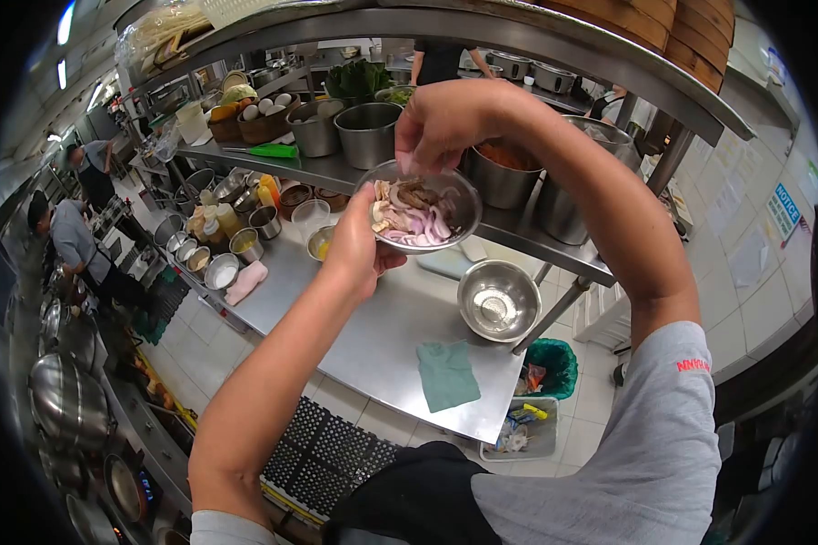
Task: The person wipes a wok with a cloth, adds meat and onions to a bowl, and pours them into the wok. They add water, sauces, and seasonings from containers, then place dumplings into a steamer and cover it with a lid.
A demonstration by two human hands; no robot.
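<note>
My left hand grips the near left side of a metal bowl and holds it up, tilted toward me, level with the shelf of pots. In the bowl lie purple-edged onion slices, pale sliced pieces and some brownish pieces that I cannot identify. Over the bowl's far rim hangs my right hand, its fingers pinched together and pointing down. Whatever is between those fingertips is too small to make out.
On the steel table are an empty metal bowl, a green cloth and seasoning containers. Metal pots and a green-handled knife occupy the shelf. Bins stand below right. Co-workers are at left.
</note>
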